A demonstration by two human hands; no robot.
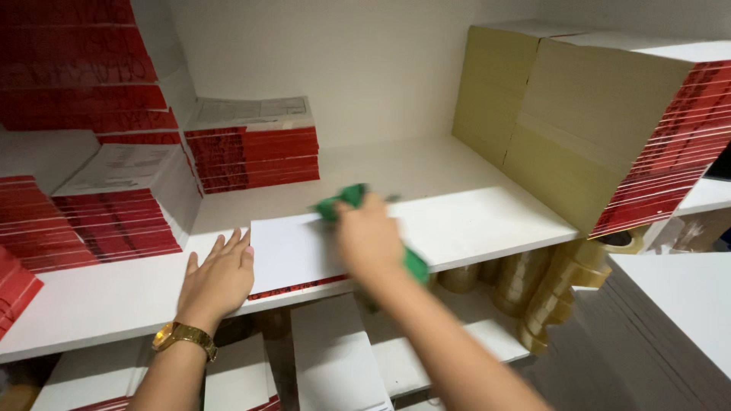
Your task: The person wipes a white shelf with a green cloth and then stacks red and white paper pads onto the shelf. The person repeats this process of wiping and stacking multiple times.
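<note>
The right hand (369,240), blurred, has its fingers closed round a green cloth (343,199) on a white booklet (293,255) at the shelf's (487,221) front edge; the left hand (219,278), fingers together, lies flat beside it.

red book stacks (255,156) on shelf (426,171), tape rolls (560,285) below.

the cloth (344,199) is bright green. the flat book (293,251) has a white cover and a thin red edge. the shelf (472,221) is white. the stacks of books (255,156) have red edges with white and grey tops. the big stack (579,144) has pale yellow page sides and red stripes. the watch (183,335) is gold. the tape rolls (556,293) are see-through brownish yellow.
</note>
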